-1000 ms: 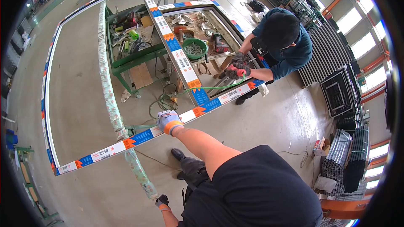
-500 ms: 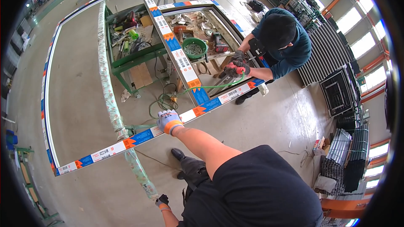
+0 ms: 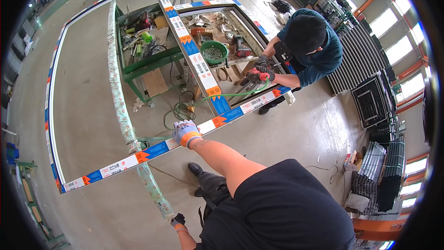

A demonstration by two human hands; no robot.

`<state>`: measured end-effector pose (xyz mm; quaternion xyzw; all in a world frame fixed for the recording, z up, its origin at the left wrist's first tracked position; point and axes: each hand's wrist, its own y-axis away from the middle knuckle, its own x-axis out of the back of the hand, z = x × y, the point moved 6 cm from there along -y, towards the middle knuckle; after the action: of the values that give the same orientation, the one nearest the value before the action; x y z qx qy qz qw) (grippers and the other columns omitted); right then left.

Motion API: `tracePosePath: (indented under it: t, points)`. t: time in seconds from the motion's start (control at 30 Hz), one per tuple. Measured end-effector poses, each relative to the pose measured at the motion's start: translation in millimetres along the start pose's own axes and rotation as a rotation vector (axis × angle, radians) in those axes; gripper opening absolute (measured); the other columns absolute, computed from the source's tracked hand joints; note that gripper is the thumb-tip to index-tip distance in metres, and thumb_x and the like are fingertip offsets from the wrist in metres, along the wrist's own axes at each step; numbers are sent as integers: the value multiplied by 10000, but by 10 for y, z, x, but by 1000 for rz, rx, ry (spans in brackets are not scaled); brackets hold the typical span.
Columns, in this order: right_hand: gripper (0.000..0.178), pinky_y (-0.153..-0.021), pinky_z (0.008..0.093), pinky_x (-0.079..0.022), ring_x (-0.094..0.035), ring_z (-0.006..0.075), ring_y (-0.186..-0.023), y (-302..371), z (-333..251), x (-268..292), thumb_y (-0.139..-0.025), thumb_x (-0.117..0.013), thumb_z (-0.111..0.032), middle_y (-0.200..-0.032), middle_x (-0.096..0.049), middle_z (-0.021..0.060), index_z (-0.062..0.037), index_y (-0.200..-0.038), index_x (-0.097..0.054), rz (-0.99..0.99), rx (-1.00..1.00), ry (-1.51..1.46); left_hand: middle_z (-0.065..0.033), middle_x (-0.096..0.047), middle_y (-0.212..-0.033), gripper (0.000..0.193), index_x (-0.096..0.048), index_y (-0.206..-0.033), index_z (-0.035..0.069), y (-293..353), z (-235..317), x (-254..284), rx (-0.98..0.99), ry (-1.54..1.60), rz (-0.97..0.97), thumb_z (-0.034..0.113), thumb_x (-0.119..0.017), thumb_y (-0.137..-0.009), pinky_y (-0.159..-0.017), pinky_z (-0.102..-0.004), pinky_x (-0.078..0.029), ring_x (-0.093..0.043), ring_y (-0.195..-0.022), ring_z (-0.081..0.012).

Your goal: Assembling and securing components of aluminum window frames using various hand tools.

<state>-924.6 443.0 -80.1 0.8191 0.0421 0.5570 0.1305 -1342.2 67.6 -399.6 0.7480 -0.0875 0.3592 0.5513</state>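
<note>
A large window-type frame (image 3: pixel 115 168), covered in blue, white and orange protective tape, lies across supports in front of me. My right hand (image 3: pixel 186 132), in a grey glove with an orange cuff, is closed over its near rail. Low down, my gloved left hand (image 3: pixel 179 221) is closed at the near end of a long support bar (image 3: pixel 121 97) wrapped in patterned film, which runs beneath the frame. Across from me on the right, a co-worker (image 3: pixel 319 55) in a dark cap bends over the frame's corner, both gloved hands around a red tool (image 3: pixel 259 74) with a green hose.
Within the frame's outline stands a green workbench (image 3: pixel 152 65) with scattered tools, a green bowl (image 3: pixel 214 53) of screws and a cordless drill (image 3: pixel 240 47). Hose and cable (image 3: pixel 180 111) lie coiled on the floor. Bundled metal profiles (image 3: pixel 370 171) are stacked at the right.
</note>
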Motion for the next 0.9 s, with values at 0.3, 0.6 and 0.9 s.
tracePosePath:
  t: [0.3, 0.6, 0.9]
  points:
    - [317, -932, 430, -437, -615, 316, -1043, -2, 17, 3, -903, -495, -298, -1068, -672, 153, -60, -1053, -639, -24, -8, 6, -98, -555, -947, 366, -534, -886, 164, -31, 91, -41, -28, -72, -27, 283, -724, -597, -681, -421, -476, -538, -937, -309]
    - [311, -924, 435, -442, -620, 322, -1032, -2, -1, 7, -895, -496, -290, -1055, -676, 161, -60, -1046, -642, -7, -2, 1, -98, -558, -944, 386, -532, -889, 163, -64, 66, -53, -49, -141, -61, 273, -729, -576, -673, -423, -475, -538, -933, -310]
    - [326, -928, 432, -442, -613, 332, -1056, -10, -48, 17, -897, -510, -306, -1067, -673, 172, -58, -1063, -642, -20, 10, -13, -99, -561, -941, 407, -530, -893, 162, -19, 117, -53, -67, -209, -98, 262, -735, -556, -665, -425, -474, -539, -929, -311]
